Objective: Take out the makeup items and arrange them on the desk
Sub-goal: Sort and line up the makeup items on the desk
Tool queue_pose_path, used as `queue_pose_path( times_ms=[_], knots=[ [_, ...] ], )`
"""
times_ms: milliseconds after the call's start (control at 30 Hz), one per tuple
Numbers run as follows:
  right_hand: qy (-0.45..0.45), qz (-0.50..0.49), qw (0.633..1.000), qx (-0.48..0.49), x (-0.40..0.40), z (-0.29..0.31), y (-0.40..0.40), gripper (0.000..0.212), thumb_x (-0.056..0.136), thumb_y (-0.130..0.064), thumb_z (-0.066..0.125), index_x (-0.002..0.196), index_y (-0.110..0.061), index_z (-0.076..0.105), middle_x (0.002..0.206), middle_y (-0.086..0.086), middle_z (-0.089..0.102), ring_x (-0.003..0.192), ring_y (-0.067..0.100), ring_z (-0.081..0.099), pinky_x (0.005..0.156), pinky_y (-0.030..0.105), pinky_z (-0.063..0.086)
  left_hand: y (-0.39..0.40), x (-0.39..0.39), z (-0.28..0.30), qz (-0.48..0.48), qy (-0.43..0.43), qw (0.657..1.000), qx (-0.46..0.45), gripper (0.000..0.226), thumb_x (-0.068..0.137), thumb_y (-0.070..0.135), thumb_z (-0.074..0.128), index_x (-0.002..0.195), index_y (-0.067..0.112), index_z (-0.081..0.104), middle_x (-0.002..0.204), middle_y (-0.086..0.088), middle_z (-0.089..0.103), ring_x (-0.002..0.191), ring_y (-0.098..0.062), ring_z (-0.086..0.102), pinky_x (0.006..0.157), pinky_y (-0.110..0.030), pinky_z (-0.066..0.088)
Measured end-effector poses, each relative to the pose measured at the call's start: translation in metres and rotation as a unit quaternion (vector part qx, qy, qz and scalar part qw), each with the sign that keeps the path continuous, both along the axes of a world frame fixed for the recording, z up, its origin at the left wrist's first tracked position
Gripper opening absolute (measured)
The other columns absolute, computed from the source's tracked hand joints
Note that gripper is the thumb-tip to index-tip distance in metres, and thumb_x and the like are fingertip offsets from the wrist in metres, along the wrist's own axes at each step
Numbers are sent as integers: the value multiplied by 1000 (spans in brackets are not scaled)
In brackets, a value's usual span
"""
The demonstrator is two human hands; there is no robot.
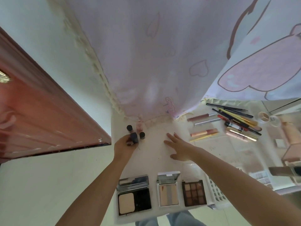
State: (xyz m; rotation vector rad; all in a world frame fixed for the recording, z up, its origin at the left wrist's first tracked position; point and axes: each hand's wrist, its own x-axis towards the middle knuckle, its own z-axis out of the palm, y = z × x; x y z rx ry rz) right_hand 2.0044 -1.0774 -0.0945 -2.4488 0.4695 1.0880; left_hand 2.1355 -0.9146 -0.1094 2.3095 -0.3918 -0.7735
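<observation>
At table (156, 154) back-left: left hand (124, 146) grips dark bottle (133, 139) beside two black-capped jars (129, 128); right hand (178, 148) flat, fingers spread, empty.

The pale desk top (156, 154) looks smooth and matt, with a few dark specks. Behind it hangs a thin pink printed cloth curtain (146, 62) edged with cream lace. At the near edge, the black square powder compact (134, 199) has a glossy plastic case and a mirrored lid; the silver compact (168, 191) beside it shines like metal. The brown eyeshadow palette (194, 193) holds matt pans. On the left, the reddish-brown wooden door (40, 115) has a satin sheen. Far right, the gold tubes (241, 135) gleam.
</observation>
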Motion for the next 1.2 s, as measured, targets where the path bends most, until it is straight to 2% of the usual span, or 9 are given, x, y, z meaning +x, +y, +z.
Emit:
queue_pose_path(
  times_ms=[100,200,300,500,700,800,900,1100,1200],
  knots=[
    [-95,-77,992,-11,-6,4,-10,52,95,-20,43,144,-15,26,154,2,19,142,20,17,114,31,17,0,0,-2,1,5,1000,-14,9,85,2,55,82,10,54,86,-6,57,87,-19,50,65,-15,32],
    [-175,-167,964,-110,-18,9,-34,41,93,-14,42,134,-12,43,139,8,45,131,24,36,106,30,29,5,-3,2,23,10,999,-24,26,82,-2,57,106,8,60,105,-11,62,105,-26,55,85,-21,36],
    [-127,-169,946,-245,-35,9,-64,37,87,-7,43,123,-8,53,126,11,51,120,27,42,97,33,39,17,-8,8,31,0,999,-10,49,81,-5,58,128,3,48,127,-13,54,116,-27,51,97,-30,40],
    [-69,-70,949,-299,-45,4,-91,32,89,-7,43,115,-11,60,117,9,50,112,23,48,91,31,45,31,-28,36,23,-139,990,-10,47,87,0,54,133,6,43,133,-12,46,119,-27,47,101,-36,41],
    [-173,0,962,-210,-42,33,-97,43,93,-13,38,134,-28,42,134,-9,47,121,17,48,98,31,43,8,-36,77,-70,-291,950,-86,30,78,-4,59,107,-6,60,108,-20,60,96,-35,59,80,-32,49],
    [-227,35,967,-113,-40,73,-92,36,97,-19,36,131,-23,47,121,-7,58,106,17,57,84,25,43,-19,-45,98,-160,-305,933,-102,34,82,1,58,116,-1,57,114,-15,57,100,-31,57,81,-22,41],
    [-312,59,946,-68,-33,120,-80,24,96,-23,40,103,-12,60,93,3,63,81,14,55,73,25,39,-40,-54,117,-202,-376,900,-88,40,85,17,56,123,7,51,117,-7,57,106,-23,58,85,-22,48],
    [-411,-20,912,4,-23,203,-59,24,97,-19,39,96,-6,59,57,-13,46,52,13,42,52,17,34,-69,-55,167,-289,-520,796,-109,8,81,25,39,84,20,43,61,7,55,47,-10,51,37,-16,38],
    [-472,-112,874,-6,-13,224,-59,23,98,-15,32,88,-12,53,57,-9,46,49,12,42,46,13,35,-80,-49,195,-281,-558,779,-54,45,97,34,22,65,17,50,43,6,46,32,-10,40,32,-13,24]
  ],
)
